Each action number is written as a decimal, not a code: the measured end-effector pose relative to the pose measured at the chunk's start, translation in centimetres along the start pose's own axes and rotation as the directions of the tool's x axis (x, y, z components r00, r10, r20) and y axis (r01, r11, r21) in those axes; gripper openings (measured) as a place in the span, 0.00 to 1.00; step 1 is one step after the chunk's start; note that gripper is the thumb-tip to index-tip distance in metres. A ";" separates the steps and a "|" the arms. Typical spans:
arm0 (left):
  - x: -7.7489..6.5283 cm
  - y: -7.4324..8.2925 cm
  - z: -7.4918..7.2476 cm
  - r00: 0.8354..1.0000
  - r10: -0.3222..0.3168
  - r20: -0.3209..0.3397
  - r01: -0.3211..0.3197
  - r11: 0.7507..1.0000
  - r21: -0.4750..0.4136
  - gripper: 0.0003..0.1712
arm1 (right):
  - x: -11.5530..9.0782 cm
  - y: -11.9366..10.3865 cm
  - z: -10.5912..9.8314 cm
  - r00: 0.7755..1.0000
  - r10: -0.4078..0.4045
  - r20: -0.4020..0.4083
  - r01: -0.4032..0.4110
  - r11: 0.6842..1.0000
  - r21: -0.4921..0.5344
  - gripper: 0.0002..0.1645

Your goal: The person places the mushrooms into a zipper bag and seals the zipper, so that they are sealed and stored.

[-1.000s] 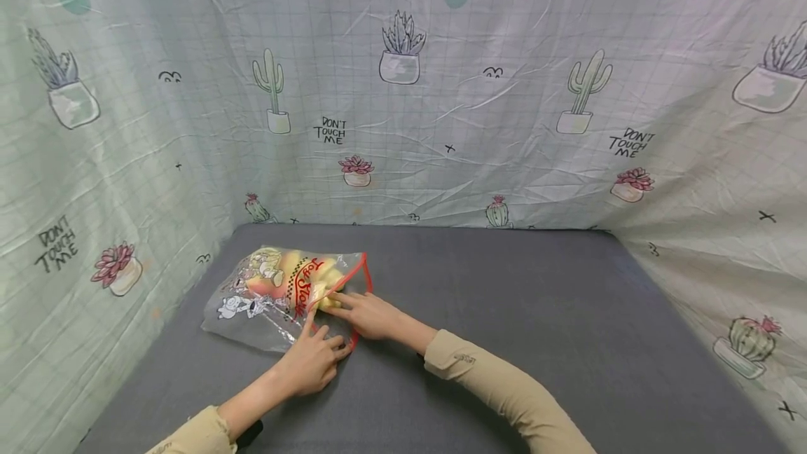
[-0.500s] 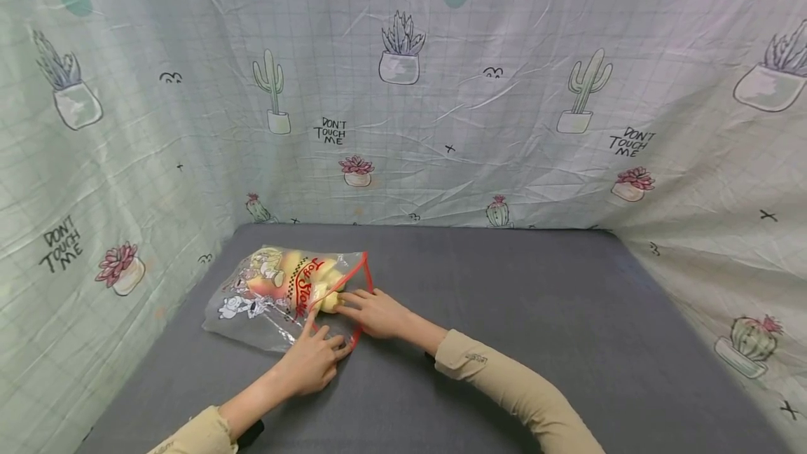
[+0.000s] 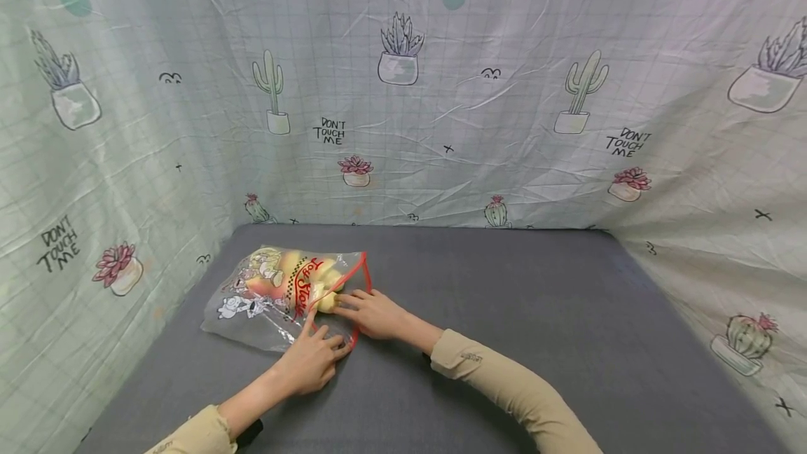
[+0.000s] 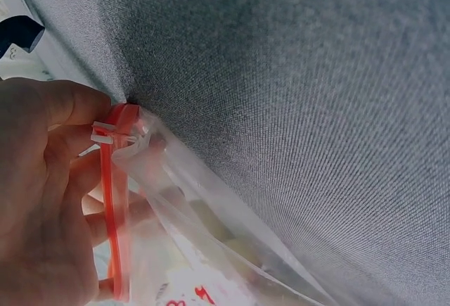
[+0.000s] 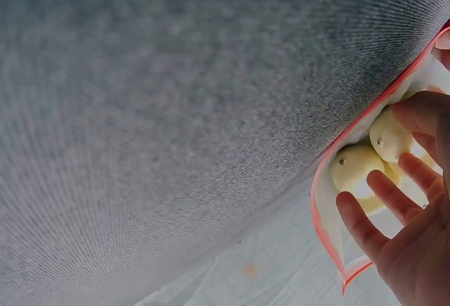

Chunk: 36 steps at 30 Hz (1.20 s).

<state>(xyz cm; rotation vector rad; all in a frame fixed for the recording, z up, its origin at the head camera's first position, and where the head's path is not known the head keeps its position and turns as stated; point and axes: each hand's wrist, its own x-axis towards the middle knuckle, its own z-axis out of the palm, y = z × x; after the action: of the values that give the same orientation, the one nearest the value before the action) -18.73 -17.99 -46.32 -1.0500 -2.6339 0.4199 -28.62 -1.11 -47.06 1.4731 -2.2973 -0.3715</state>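
Note:
A clear plastic zip bag point(image 3: 252, 331) with Toy Story print and a red zip edge lies on its side, its mouth facing right. My left hand point(image 3: 310, 363) holds the mouth by the red edge near the front corner, thumb and fingers around the rim in the left wrist view point(image 4: 42, 179). Inside are pale yellow fruits point(image 5: 356, 169) with small dark end spots; one yellow fruit point(image 3: 326, 303) sits at the mouth. My right hand point(image 3: 376, 315) reaches into the mouth, fingertips right at that fruit. In the right wrist view its fingers point(image 5: 362, 225) are spread beside the fruits.
The bag lies on the left part of a dark grey tabletop point(image 3: 504, 314). A pale curtain point(image 3: 454, 90) printed with cacti surrounds the table at the back and both sides.
My right hand has drawn slightly back to the right, and the yellow fruit at the mouth shows more than a second ago. The left hand and bag have hardly moved.

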 end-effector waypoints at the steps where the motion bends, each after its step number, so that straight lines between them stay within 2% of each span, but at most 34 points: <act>1: 0.0 0.0 0.0 1.000 0.000 -0.001 0.000 1.000 0.000 0.21 | 0.0 0.0 0.0 1.000 0.000 0.001 0.000 1.000 -0.002 0.30; 14: 0.0 -0.1 0.0 0.999 0.017 -0.035 -0.017 1.000 -0.023 0.21 | 0.8 -0.1 0.5 1.000 0.003 0.000 -0.003 0.999 -0.033 0.33; 22: 0.2 -0.2 -0.1 1.000 0.007 0.012 -0.007 0.999 -0.054 0.21 | 1.2 -0.1 0.6 1.000 -0.002 -0.029 -0.001 0.996 -0.093 0.31; 28: 0.2 -0.3 -0.2 0.999 -0.004 0.047 0.008 0.996 -0.090 0.20 | 1.5 -0.2 0.9 1.000 -0.008 0.000 0.008 0.988 -0.157 0.30; 36: 0.2 -1.0 -0.2 1.000 0.019 -0.019 -0.020 0.999 -0.047 0.18 | 1.9 -0.2 0.5 0.999 -0.009 0.051 0.018 0.982 -0.188 0.32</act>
<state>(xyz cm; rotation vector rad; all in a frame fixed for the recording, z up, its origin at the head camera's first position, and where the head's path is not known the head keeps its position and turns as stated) -19.36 -18.52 -45.73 -1.0898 -2.6312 0.3517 -29.39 -2.92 -47.25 1.4004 -2.2215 -0.6190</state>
